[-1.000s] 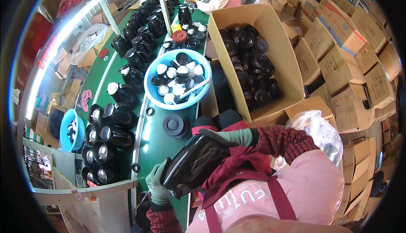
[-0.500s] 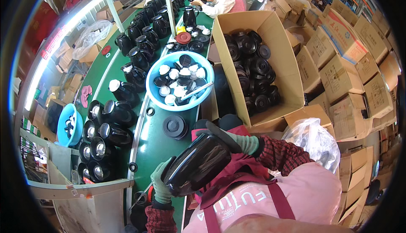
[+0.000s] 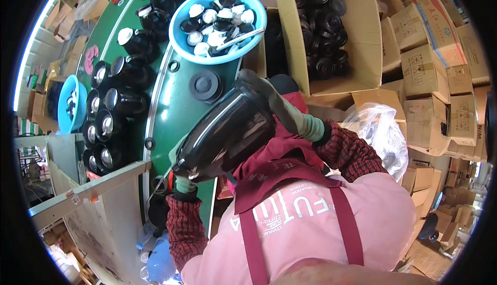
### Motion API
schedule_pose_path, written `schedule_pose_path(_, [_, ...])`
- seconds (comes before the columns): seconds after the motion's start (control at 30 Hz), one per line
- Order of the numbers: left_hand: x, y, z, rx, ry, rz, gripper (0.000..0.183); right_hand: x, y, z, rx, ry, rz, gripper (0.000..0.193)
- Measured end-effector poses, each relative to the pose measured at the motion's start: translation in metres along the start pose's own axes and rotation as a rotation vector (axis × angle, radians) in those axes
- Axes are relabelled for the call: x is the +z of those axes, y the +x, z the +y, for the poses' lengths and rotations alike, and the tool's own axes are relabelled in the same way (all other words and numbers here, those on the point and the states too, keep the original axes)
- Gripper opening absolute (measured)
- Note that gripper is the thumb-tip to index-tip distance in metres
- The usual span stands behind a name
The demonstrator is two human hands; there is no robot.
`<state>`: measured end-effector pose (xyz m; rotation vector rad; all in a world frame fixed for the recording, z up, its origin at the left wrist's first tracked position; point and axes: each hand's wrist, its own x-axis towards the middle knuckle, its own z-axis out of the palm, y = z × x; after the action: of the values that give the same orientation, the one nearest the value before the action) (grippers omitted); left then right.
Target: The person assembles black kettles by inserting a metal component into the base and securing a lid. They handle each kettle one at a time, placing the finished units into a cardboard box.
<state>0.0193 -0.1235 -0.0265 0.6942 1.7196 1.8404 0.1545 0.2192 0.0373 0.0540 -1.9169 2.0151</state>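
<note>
A glossy black thermos jug (image 3: 225, 137) lies slanted in front of my apron, held between both gloved hands. My left hand (image 3: 185, 184), in a green glove, grips its lower left end; most of those fingers are hidden behind the jug. Round the upper right end wraps my right hand (image 3: 279, 104), its glove dark at the fingers and green at the cuff. On the green bench just beyond the jug sit round black lids (image 3: 205, 86), seemingly stacked.
A blue basin (image 3: 174, 34) of black and white stoppers stands beyond the lids. Several black jugs (image 3: 126, 102) fill the bench's left side, near a smaller blue basin (image 3: 66, 104). At the right are an open carton (image 3: 362, 52) of black lids and a clear plastic bag (image 3: 380, 135).
My view has tipped downward, so the bench and basin sit higher and the person across the bench is out of sight. Both hands still hold the jug, its side turned a little.
</note>
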Motion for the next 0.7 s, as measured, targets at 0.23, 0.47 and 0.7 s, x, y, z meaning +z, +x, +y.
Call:
schedule_pose_path(0.23, [0.05, 0.063, 0.097, 0.297, 0.808, -0.18, 0.075, -0.012, -0.009, 0.023, 0.266, 0.231, -0.031, 0.057])
schedule_pose_path(0.47, [0.01, 0.015, -0.02, -0.115, -0.033, 0.032, 0.061, 0.002, -0.008, -0.003, -0.096, -0.109, -0.011, 0.069])
schedule_pose_path(0.7, [0.049, 0.072, 0.066, 0.243, 0.572, -0.171, 0.061, 0.005, -0.028, 0.022, 0.215, 0.084, 0.155, 0.064])
